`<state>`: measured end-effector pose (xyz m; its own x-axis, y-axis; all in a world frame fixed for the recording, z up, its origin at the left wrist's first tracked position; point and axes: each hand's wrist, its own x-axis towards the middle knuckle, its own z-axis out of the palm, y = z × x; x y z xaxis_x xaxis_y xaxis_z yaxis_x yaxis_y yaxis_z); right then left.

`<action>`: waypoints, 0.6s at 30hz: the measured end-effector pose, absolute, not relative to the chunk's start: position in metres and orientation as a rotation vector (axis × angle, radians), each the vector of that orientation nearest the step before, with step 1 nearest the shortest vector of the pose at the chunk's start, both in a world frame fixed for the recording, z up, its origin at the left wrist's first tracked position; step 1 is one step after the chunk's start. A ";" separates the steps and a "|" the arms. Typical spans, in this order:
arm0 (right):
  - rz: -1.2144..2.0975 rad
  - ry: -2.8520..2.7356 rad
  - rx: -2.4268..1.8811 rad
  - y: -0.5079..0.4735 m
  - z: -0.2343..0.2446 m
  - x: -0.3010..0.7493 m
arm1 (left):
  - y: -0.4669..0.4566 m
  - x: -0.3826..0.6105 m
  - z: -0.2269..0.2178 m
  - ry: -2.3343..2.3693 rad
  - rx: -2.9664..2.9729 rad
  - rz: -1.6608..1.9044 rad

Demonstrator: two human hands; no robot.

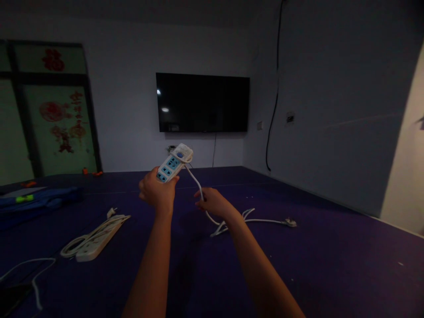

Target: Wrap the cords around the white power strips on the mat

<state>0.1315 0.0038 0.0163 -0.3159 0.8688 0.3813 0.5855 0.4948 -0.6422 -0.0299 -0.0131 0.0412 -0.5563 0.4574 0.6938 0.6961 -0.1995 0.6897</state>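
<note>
My left hand [158, 189] is wrapped round the lower end of a white power strip [172, 164] with blue socket faces, raised above the purple surface. A turn of its white cord [195, 176] passes round the strip's upper end. From there the cord runs down to my right hand [212, 201], whose fingers are closed on it. Past that hand the cord lies in loose folds on the surface, partly hidden by my right forearm, and ends in a white plug [290, 222] on the right.
Another white power strip [99, 240], with its cord bundled along it, lies on the purple surface [318, 265] at left. A dark device [15, 297] and white cable [37, 291] are at lower left. Blue cloth [49, 198] lies behind. A television [203, 104] hangs on the far wall.
</note>
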 end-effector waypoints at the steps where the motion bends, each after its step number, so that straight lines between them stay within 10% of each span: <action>1: 0.536 -2.052 -1.194 0.002 0.016 0.129 | -0.013 -0.029 0.040 -1.877 -1.255 -1.824; 18: -0.404 -2.152 -1.359 -0.026 0.045 0.133 | -0.004 -0.039 0.032 -1.579 -1.406 -1.440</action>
<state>0.1329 -0.0264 0.0447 -0.3317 0.7284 0.5995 0.8963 0.4416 -0.0407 -0.0391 -0.0039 0.0320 -0.2806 0.3125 0.9075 0.9324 -0.1354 0.3350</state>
